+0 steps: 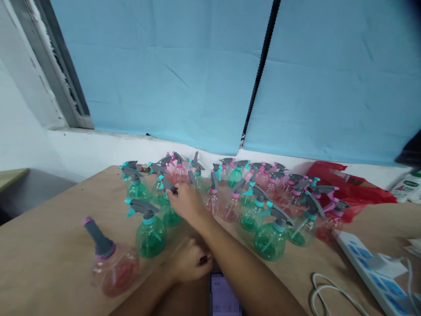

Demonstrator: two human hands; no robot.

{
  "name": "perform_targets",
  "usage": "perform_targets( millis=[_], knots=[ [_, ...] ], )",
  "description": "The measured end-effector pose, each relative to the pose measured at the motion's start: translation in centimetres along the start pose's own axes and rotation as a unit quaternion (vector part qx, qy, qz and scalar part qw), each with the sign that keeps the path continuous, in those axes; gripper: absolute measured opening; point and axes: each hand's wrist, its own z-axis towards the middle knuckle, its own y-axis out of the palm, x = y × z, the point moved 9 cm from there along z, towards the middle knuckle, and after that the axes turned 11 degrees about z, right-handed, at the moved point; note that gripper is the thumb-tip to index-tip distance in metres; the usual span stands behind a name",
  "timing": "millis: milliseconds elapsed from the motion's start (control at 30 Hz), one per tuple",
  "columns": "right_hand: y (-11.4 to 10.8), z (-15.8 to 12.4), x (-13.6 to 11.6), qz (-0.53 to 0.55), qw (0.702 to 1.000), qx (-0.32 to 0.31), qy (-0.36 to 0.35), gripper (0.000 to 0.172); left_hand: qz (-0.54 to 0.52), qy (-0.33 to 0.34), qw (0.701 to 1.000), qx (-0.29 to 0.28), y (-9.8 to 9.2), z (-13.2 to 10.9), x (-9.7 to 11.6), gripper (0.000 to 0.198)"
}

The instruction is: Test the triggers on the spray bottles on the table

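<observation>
You have your right hand (188,202) reached out over the counter (55,250), its fingers drawn in on the grey trigger head (170,186) of a green spray bottle (171,218) that stands among the left-hand group. The step in hand looks like taking hold of that one bottle. Your left hand (190,262) sits low and near you, beneath your right forearm, loosely curled; a dark patch shows at its fingers, but you cannot tell from this view whether it holds anything. Just in front of the gripped one stands another green bottle (151,239), with a pink bottle (120,273) nearer you on the left. The next move seems to call for a firm hold at the neck and a straight lift, since neighbouring heads crowd close and could be knocked. Mind the phone (225,295) below your forearm.
</observation>
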Motion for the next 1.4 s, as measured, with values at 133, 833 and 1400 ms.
perform_targets(
  millis=[133,833,1400],
  knots=[
    [0.0,-0.6,0.4,-0.014,1.0,-0.007,-0.009,0.022,0.025,0.005,1.0,0.0,-0.1,0.1,0.2,0.026],
    [-9.3,-6.9,6.4,0.153,0.983,0.076,-0.073,0.024,-0.028,0.014,0.999,-0.01,-1.4,0.6,1.7,0.039],
    [-5.6,-6.0,8.3,0.445,0.89,-0.087,0.044,0.035,-0.002,0.024,1.0,0.0,-1.2,0.7,1.2,0.041]
  ],
)
